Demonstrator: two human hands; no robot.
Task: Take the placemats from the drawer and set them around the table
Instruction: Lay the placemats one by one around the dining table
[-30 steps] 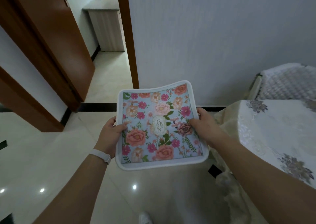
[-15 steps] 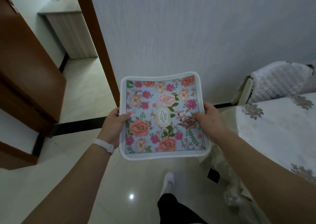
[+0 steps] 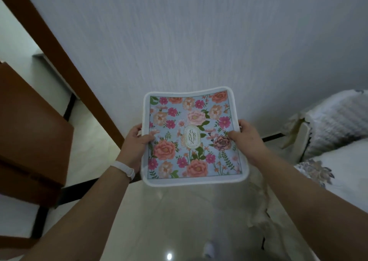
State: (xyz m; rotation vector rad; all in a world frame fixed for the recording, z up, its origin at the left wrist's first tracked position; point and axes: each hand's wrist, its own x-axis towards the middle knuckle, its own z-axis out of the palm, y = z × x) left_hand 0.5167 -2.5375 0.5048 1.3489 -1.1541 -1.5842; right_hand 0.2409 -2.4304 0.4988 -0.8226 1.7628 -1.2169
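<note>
A square floral placemat [image 3: 191,121] with a white border and a small "GARDEN" label hangs flat in front of me, above the tiled floor. My left hand [image 3: 135,143] grips its left edge, thumb on top; a white band circles that wrist. My right hand [image 3: 246,139] grips the right edge the same way. The table [image 3: 350,167], covered with a white embroidered cloth, lies at the right edge of the view, just right of my right forearm. The drawer is not in view.
A pale wall [image 3: 199,41] stands straight ahead. A chair [image 3: 334,117] with a quilted cover sits behind the table at right. A brown door frame [image 3: 75,77] and an open wooden door [image 3: 33,125] are at left. Glossy floor tiles lie below.
The view has swung right and closer to the wall; the doorway slid left and the table and chair moved further into view. Both hands keep the same grip on the placemat.
</note>
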